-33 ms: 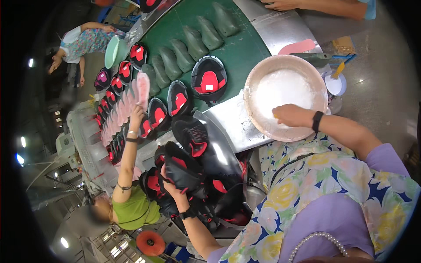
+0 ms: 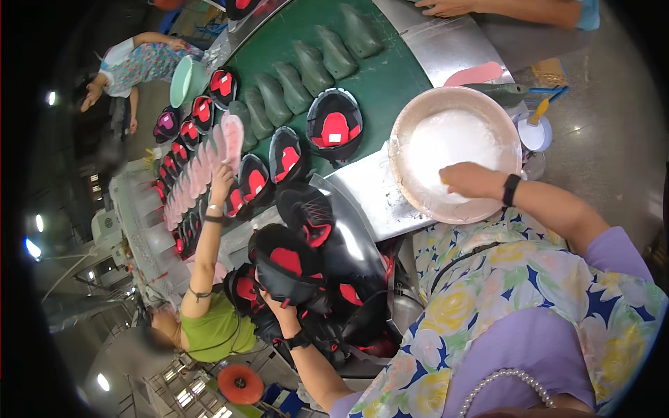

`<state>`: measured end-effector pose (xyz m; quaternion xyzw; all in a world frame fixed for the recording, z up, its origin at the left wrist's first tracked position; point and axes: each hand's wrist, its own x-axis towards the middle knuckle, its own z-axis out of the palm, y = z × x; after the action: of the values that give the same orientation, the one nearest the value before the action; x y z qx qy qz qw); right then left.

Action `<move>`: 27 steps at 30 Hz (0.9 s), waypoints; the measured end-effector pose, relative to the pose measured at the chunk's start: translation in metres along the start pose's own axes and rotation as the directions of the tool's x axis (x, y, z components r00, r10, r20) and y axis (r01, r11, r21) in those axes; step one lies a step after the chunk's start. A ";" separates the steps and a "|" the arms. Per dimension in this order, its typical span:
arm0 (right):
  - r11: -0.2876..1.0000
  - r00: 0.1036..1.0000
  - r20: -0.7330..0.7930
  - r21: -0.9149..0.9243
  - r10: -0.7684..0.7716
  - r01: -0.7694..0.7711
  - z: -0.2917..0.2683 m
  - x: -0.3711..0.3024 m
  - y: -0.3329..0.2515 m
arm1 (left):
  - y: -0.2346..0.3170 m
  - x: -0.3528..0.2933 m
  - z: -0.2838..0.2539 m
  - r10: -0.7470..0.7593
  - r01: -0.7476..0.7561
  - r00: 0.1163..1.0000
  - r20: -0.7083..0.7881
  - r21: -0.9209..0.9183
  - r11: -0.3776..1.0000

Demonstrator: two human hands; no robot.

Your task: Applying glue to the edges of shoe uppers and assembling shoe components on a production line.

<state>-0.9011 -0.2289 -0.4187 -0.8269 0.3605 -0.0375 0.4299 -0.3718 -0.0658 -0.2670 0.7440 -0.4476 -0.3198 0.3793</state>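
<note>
My left hand [image 2: 280,312] grips a black shoe upper [image 2: 317,270] with a red lining from below, its opening facing up. It is held over a heap of similar black-and-red uppers [image 2: 362,317]. My right hand [image 2: 474,181] is over a wide pinkish basin [image 2: 403,174] holding white, paste-like material [image 2: 453,139]. Its fingers are closed around a small yellow piece [image 2: 444,179]; the rest of that thing is hidden. Left of the basin, several lined uppers, including a large one [image 2: 334,129], stand on the green table surface [image 2: 397,76].
Grey-green shoe lasts [image 2: 313,66] stand in a row behind the uppers. A co-worker's hand [image 2: 221,182] touches pink insoles [image 2: 233,136] on the left. A small white tub [image 2: 533,136] with a yellow-handled brush sits right of the basin. Another person's hand [image 2: 446,7] shows at top right.
The upper in my left hand has turned, showing more of its red inside. My right hand has shifted very slightly within the basin.
</note>
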 end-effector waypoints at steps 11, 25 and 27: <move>0.843 0.919 -0.380 0.458 -0.102 0.283 -0.137 -0.029 -0.034 | 0.124 0.022 0.184 -0.308 0.567 0.768 0.562 -0.372 0.735; 0.908 0.784 -0.617 0.364 0.069 0.207 -0.148 -0.046 -0.036 | 0.152 0.029 0.258 -0.027 0.153 0.952 0.306 -0.397 0.905; 0.883 0.772 -0.623 0.425 0.124 0.201 -0.144 -0.044 -0.038 | 0.162 0.017 0.261 0.435 -0.504 0.863 0.257 0.382 0.775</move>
<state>-0.9655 -0.2855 -0.2891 -0.6437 0.4464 -0.4088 0.4683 -0.6463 -0.2044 -0.2643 0.6469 -0.7070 -0.1626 0.2350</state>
